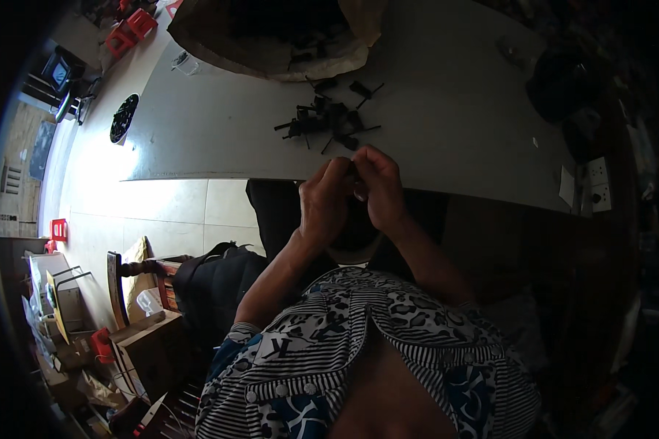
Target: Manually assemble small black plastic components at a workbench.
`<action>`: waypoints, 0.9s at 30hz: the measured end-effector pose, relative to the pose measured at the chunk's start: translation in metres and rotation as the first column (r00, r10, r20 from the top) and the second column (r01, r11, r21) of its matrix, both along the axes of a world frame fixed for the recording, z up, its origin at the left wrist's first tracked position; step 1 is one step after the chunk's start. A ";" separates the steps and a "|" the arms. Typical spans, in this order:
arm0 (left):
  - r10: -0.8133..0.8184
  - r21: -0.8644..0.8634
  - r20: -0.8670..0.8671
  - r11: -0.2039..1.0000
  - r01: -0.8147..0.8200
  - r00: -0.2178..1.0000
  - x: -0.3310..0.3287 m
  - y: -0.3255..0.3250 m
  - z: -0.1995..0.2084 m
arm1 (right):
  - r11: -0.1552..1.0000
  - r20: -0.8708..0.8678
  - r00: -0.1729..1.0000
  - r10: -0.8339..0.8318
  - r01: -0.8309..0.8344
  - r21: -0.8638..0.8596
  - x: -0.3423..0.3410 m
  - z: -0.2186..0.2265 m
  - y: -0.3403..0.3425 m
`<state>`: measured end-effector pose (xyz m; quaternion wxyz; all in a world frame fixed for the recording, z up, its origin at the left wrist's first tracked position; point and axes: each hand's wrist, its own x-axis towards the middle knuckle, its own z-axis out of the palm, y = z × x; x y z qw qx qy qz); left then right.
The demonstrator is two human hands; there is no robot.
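Observation:
My left hand (324, 193) and my right hand (380, 186) meet just over the near edge of the grey table. Both have their fingers curled and pinched together around a small dark part (353, 167), mostly hidden between the fingertips. Its kind does not show. Just beyond my hands lies a loose heap of small black parts with thin stems (326, 117). A large open sack (271, 67), pale brown at the rim, stands behind the heap with more dark pieces inside.
A bucket of black pieces (124, 118) stands at the table's left end. A clear cup (186, 64) sits near the sack. Wall sockets (599, 184) are at the right. A wooden chair (116, 289) with a black bag (220, 282) and cardboard boxes (150, 351) fill the lower left.

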<state>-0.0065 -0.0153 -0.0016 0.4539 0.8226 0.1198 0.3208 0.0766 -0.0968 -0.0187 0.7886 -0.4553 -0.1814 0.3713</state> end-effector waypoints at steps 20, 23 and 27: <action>-0.357 -0.807 0.001 0.552 0.212 0.934 0.007 0.031 -0.027 | 0.874 0.452 0.821 -0.350 0.460 -0.159 -0.012 -0.031 0.015; -0.436 -0.785 0.011 0.554 0.278 0.900 0.003 0.041 -0.027 | 0.898 0.550 0.747 -0.375 0.441 0.013 -0.005 -0.005 0.007; -0.398 -0.815 -0.002 0.532 0.229 0.917 -0.001 0.035 -0.015 | 0.980 0.657 0.748 0.092 0.047 -0.191 0.018 -0.002 -0.011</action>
